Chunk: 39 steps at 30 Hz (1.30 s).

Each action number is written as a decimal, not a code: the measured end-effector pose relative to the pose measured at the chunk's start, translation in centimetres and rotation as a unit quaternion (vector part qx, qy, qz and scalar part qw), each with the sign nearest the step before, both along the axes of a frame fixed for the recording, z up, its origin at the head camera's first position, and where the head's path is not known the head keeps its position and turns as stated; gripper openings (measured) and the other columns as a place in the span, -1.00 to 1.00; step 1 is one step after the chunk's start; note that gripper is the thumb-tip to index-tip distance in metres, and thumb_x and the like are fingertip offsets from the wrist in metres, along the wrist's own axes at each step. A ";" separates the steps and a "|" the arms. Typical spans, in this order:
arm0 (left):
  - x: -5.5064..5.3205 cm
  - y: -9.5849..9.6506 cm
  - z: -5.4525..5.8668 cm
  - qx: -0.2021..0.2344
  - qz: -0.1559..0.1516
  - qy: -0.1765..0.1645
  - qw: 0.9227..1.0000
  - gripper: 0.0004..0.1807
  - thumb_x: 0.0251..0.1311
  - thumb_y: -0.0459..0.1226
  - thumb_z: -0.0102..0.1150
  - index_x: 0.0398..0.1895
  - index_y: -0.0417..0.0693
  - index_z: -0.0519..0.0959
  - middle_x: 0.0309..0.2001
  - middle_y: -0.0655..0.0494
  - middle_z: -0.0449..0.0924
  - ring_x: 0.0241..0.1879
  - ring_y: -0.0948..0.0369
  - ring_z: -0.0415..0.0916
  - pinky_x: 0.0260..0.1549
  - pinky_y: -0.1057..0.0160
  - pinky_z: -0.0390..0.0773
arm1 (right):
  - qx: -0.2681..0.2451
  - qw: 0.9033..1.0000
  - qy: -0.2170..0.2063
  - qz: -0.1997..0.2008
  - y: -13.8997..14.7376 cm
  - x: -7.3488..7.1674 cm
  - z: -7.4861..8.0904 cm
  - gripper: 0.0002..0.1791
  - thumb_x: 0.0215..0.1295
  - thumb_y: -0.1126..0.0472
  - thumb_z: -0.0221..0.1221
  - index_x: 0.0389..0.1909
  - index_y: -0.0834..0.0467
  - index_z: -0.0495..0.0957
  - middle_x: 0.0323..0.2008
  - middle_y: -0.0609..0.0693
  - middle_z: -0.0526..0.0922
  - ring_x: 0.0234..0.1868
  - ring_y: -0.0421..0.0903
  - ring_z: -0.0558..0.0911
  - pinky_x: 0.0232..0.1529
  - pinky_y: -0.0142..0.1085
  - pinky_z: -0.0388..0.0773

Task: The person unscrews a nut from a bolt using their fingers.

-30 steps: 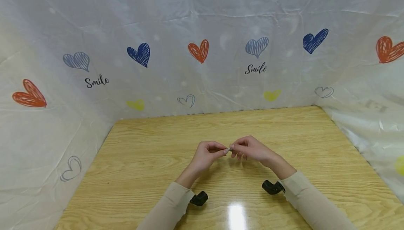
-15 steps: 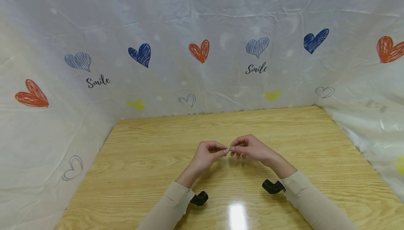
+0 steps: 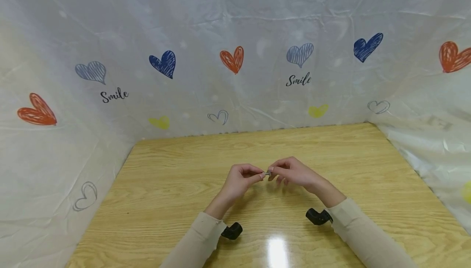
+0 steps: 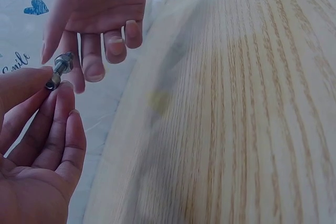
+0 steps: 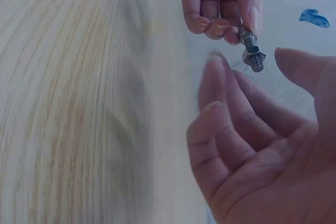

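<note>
My left hand (image 3: 238, 181) pinches a small metal bolt (image 5: 249, 39) by its head, between thumb and fingers. A hex nut (image 5: 254, 57) sits on the bolt's thread, with a short threaded end poking out past it. My right hand (image 3: 296, 175) is held around the nut end, its thumb (image 5: 296, 69) and fingers spread apart; the right wrist view shows a gap between them and the nut. In the left wrist view the bolt (image 4: 56, 73) points from the left fingertips toward the right hand (image 4: 100, 9). Both hands are raised above the table.
A wood-grain table (image 3: 176, 166) lies beneath the hands. White sheeting (image 3: 198, 27) printed with hearts and "Smile" hangs behind it and at both sides. Black wrist-worn mounts (image 3: 232, 231) stick out from both sleeves.
Half a second ago the right fingertips were closed at the bolt's end; now they have parted and more of the bolt shows. The left hand keeps its grip and has hardly moved.
</note>
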<state>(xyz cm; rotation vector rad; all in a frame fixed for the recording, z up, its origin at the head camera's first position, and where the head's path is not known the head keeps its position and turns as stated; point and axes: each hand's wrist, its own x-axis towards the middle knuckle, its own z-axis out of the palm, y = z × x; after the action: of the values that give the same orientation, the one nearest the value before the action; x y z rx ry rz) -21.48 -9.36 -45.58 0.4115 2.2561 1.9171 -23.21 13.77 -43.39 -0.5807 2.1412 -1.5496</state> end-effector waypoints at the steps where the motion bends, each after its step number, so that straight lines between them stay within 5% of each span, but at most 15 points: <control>1: 0.0 0.0 0.0 -0.002 0.001 0.001 1.000 -0.85 0.30 -0.30 0.39 -0.15 -0.20 0.76 -0.16 0.01 0.74 -0.18 0.11 0.70 -0.06 -0.16 0.66 | 0.003 1.000 -0.002 0.002 0.0 0.0 0.0 -0.57 0.60 0.00 0.08 0.05 0.30 0.66 -0.12 0.20 0.73 -0.14 0.35 0.66 -0.29 -0.15 0.59; 9: 0.0 0.1 0.1 -0.013 0.008 -0.001 1.000 -0.84 0.30 -0.28 0.40 -0.15 -0.18 0.77 -0.16 0.02 0.74 -0.20 0.16 0.69 -0.07 -0.14 0.66 | 0.010 1.000 0.002 0.004 -0.1 0.2 0.0 -0.55 0.62 0.04 0.05 -0.06 0.39 0.68 -0.26 0.13 0.76 -0.17 0.36 0.65 -0.32 -0.19 0.57; 17: -0.2 0.3 0.0 -0.011 0.010 -0.005 1.000 -0.86 0.31 -0.35 0.36 -0.13 -0.23 0.76 -0.17 0.03 0.74 -0.23 0.18 0.68 -0.07 -0.25 0.62 | -0.004 1.000 0.012 0.011 0.2 -0.2 -0.2 -0.68 0.57 0.13 0.13 0.02 0.31 0.66 -0.15 0.21 0.75 -0.15 0.39 0.62 -0.29 -0.14 0.59; 29: 0.0 0.3 0.5 0.005 -0.002 -0.009 1.000 -0.83 0.31 -0.28 0.39 -0.13 -0.19 0.76 -0.14 -0.02 0.75 -0.08 -0.10 0.69 0.01 -0.18 0.63 | -0.016 1.000 0.005 -0.003 0.1 -0.1 -0.2 -0.68 0.48 0.10 0.25 0.07 0.22 0.63 -0.09 0.35 0.69 -0.13 0.40 0.60 -0.31 -0.14 0.57; 39: -0.1 0.5 0.6 0.002 0.006 -0.007 1.000 -0.84 0.29 -0.31 0.40 -0.14 -0.20 0.76 -0.14 -0.01 0.76 -0.19 0.18 0.69 0.01 -0.19 0.62 | 0.006 1.000 0.007 -0.018 -0.4 0.0 -0.2 -0.56 0.59 -0.01 0.10 -0.06 0.31 0.71 -0.21 0.23 0.75 -0.17 0.33 0.64 -0.30 -0.18 0.56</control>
<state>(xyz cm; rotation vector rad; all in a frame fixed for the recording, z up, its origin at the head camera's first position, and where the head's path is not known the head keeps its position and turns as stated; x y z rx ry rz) -21.53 -8.83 -45.02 0.3843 2.2508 1.9234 -23.24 13.40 -43.56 -0.5547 2.1807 -1.5550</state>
